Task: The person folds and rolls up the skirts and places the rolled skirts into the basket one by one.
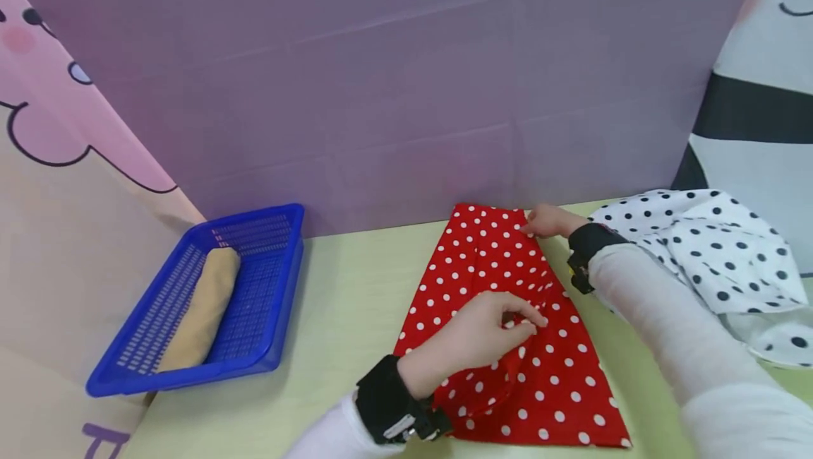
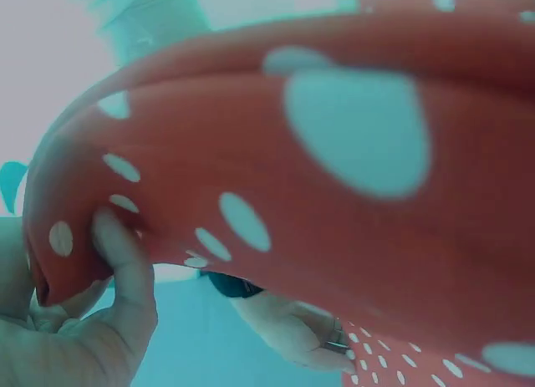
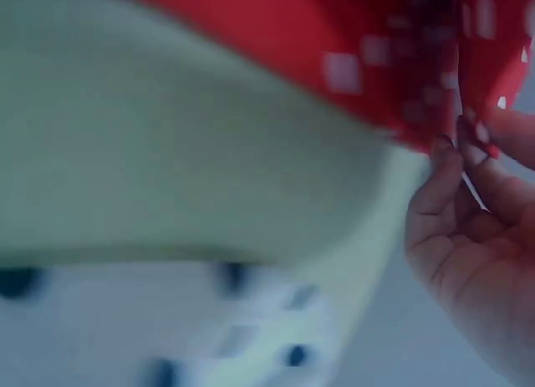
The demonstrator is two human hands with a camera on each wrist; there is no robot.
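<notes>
A red cloth with white dots lies spread on the pale green table, folded into a rough triangle. My left hand pinches a raised fold near the cloth's middle; the left wrist view shows the fingers curled into the red fabric. At the cloth's far corner my right hand pinches the edge, and the right wrist view shows its fingertips on the red cloth.
A blue plastic basket holding a rolled tan cloth stands at the left of the table. A white cloth with black dots is heaped at the right. A purple backdrop rises behind.
</notes>
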